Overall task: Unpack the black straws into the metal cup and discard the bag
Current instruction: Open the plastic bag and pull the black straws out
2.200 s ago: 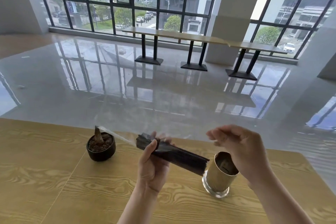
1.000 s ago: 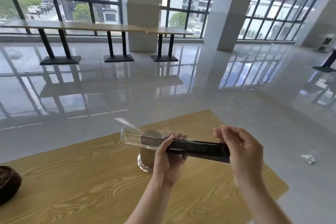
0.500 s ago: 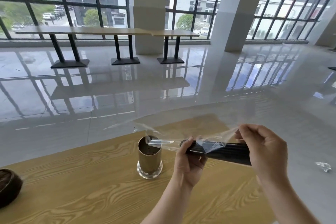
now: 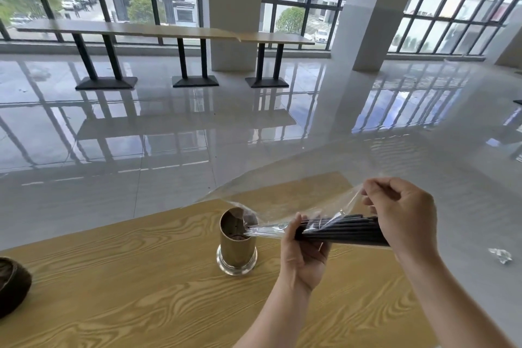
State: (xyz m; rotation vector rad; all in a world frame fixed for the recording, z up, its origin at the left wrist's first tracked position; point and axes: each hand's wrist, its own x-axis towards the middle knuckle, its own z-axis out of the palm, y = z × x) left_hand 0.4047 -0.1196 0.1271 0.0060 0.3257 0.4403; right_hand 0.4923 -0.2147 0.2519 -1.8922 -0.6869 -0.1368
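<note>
Risk: the black straws (image 4: 344, 230) lie near-horizontal above the table (image 4: 141, 277), just right of the metal cup (image 4: 237, 240) and not over its mouth. If the clinging bag (image 4: 324, 206) drags on them as it peels, some could slide loose and scatter onto table or floor. Left hand (image 4: 305, 248) is curled round the bundle's cup-side end; right hand (image 4: 401, 215) pinches the clear film at the far end, fingers closed.

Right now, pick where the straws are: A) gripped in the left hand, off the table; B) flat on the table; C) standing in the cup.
A: the left hand grips the straws beside the cup while the right hand pinches the bag.
</note>
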